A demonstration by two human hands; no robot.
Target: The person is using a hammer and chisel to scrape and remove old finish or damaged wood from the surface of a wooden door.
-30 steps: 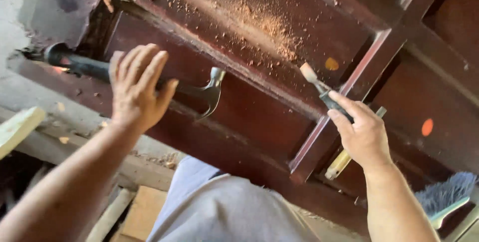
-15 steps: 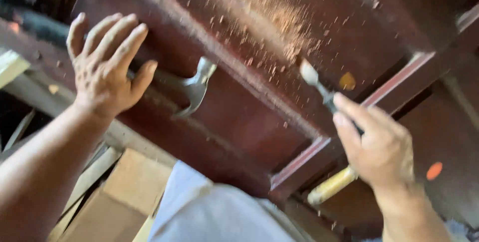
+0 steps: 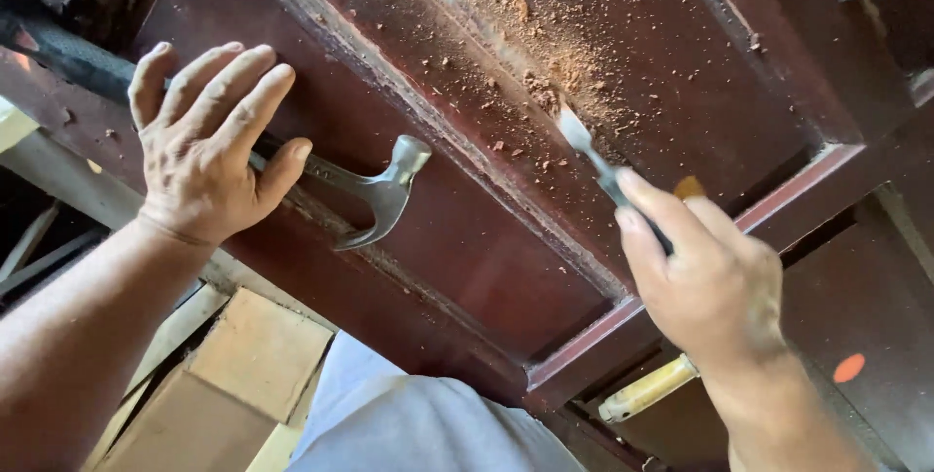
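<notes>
On the dark red panelled door [image 3: 467,268] lying flat, sawdust and chips [image 3: 555,73] covered the recessed panel. A yellow-handled tool [image 3: 647,389] lay under the door edge, cardboard boxes [image 3: 233,365] below left. Claw hammer [image 3: 375,195] rested on the door rail: steel head, black rubber handle. Left hand [image 3: 209,146] spread open over that handle, not closed. Right hand [image 3: 715,282] grip pinched a chisel [image 3: 593,156], blade tip in the sawdust.
</notes>
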